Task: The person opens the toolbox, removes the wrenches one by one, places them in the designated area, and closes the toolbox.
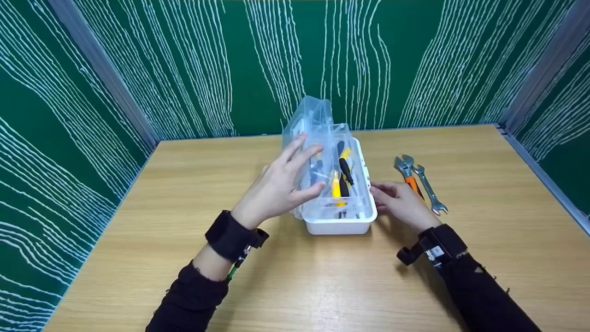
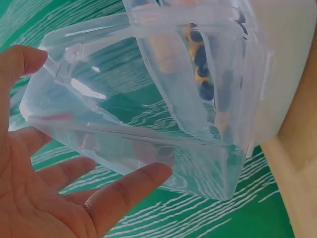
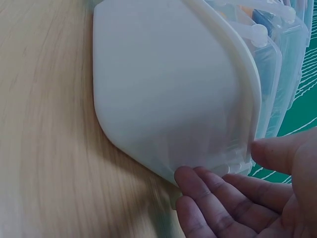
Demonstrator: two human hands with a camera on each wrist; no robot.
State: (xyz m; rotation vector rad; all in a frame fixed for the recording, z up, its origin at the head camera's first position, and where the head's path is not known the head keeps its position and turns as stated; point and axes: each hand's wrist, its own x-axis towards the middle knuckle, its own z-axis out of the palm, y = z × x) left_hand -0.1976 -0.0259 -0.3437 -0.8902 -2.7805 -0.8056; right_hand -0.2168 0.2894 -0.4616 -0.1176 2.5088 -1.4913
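A white toolbox (image 1: 339, 227) with a clear plastic lid (image 1: 304, 115) raised on its left side stands on the table. My left hand (image 1: 279, 184) is at the lid, fingers spread apart; in the left wrist view one fingertip meets the lid's corner. At the box's right wall is my right hand (image 1: 398, 200), its thumb (image 3: 277, 151) at the rim and its bent fingers against the outer wall, holding the edge. Inside, under clear inner trays, lie screwdrivers with black handles (image 1: 345, 169) and tools with yellow handles (image 1: 335, 184).
An adjustable wrench (image 1: 405, 166) with an orange handle and an open-end wrench (image 1: 429, 189) lie on the wooden table (image 1: 207, 184), right of the box. Green panels (image 1: 258, 69) with white wavy lines stand behind and at both sides.
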